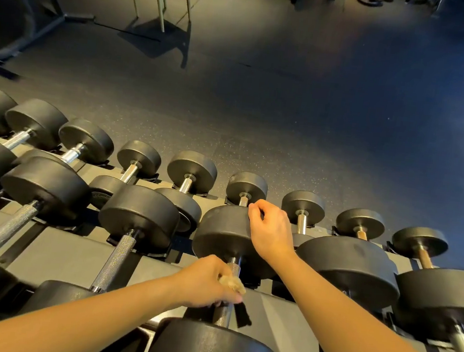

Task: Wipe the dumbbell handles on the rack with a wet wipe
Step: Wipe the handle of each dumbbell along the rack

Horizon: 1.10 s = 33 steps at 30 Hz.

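1. The middle dumbbell (225, 239) lies on the lower tier of the rack (73, 256), its knurled handle (234, 268) running toward the camera between a far head (220, 236) and a near head (212, 351).
2. The left hand (204, 282) comes in from the left of that dumbbell and is wrapped round its handle, fingers curled under the bar.
3. The wet wipe (233, 283), a pale crumpled wad, is pinched between those fingers and the handle. It sits about midway along the bar and sticks out on the hand's right side.
4. Bare handle shows on both sides of the hand: a short stretch up by the far head, and another down by the near head.
5. The right hand (270, 231) rests on the upper right of the far head, with its fingers bent over the rim and its thumb tucked against them.
6. Left of the middle dumbbell lies a neighbouring dumbbell (137, 217) with its handle uncovered; to the right lies a larger dumbbell (350, 263).
7. Beyond the middle dumbbell, the upper tier holds a row of smaller dumbbells (246, 189), and behind them lies dark speckled floor (289, 110).
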Tool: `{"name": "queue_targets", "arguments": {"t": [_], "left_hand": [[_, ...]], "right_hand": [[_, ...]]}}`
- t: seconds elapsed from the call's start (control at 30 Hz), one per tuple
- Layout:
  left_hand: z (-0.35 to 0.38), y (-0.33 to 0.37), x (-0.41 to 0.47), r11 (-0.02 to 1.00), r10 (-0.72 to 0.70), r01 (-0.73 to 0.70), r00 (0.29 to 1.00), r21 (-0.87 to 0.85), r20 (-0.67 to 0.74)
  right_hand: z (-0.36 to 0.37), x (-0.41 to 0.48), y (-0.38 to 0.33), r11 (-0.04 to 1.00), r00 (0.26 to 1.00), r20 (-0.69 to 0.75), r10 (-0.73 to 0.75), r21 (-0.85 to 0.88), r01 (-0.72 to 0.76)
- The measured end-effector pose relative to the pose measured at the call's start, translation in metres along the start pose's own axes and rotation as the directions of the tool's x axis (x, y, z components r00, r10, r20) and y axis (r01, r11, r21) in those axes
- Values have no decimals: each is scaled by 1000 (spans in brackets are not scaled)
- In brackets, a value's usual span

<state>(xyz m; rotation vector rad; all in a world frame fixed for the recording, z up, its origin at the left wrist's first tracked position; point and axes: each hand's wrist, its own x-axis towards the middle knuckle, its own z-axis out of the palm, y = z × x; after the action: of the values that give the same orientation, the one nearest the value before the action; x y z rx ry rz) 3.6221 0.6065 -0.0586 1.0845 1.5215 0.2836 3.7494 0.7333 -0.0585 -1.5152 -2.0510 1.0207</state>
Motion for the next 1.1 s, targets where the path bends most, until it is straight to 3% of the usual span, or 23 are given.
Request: {"name": "queue_targets", "arguments": {"t": [0.07,0.17,0.33,0.5,0.57,0.7,0.93,1.1], "left_hand": [[-1,-1,2,984,-48,31,994,-176,-96],[-2,-5,6,807,-214,120,972,-579,-98],[4,-14,26,636,-457,196,875,-747,-159],[11,-13,40,615,-559,178,786,-768,-265],[8,-13,37,576,-543,183,814,-796,-205],[1,-11,26,473,-382,187,924,-861,-9],[10,-5,23,482,-346,289,930,-827,123],[1,-18,10,773,-312,280,949,-569,43]], "right_hand": [[0,0,1,1000,1000,-1,1,4,-1],[0,0,1,1000,1000,-5,-1,4,1],[0,-1,0,1000,1000,-4,-9,11,9],[0,0,0,1000,1000,-11,-14,11,14],[0,0,1,1000,1000,-11,-13,8,13],[2,0,2,1000,1000,-20,1,5,-1],[1,0,1,1000,1000,-19,4,-4,-4],[1,1,2,1000,1000,-15,8,-4,-8]]}}
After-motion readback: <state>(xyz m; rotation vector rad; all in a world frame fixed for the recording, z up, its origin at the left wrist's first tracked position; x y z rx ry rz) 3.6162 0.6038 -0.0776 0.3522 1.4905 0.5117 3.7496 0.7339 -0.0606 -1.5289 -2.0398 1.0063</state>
